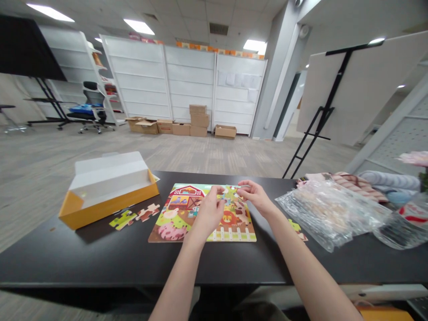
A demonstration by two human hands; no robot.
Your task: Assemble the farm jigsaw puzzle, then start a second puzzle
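Observation:
A colourful farm picture puzzle board (174, 214) lies flat on the black table, with a red barn, a pink pig and a white fence on it. Over its middle is my left hand (212, 208), thumb and fingers bent toward each other; whether anything is between them is too small to tell. My right hand (256, 196) is at the board's upper right edge, fingers curved and thumb near them, its grip unclear. Loose puzzle pieces (123, 219) lie left of the board, and more pieces (294, 226) show partly behind my right forearm.
An open yellow and white box (110, 209) stands at the table's left. Clear plastic bags (334, 209) lie on the right, beside rolled cloths (361, 185) and pink flowers (414, 158). Cardboard boxes (199, 120) and a whiteboard stand (321, 118) are beyond the table.

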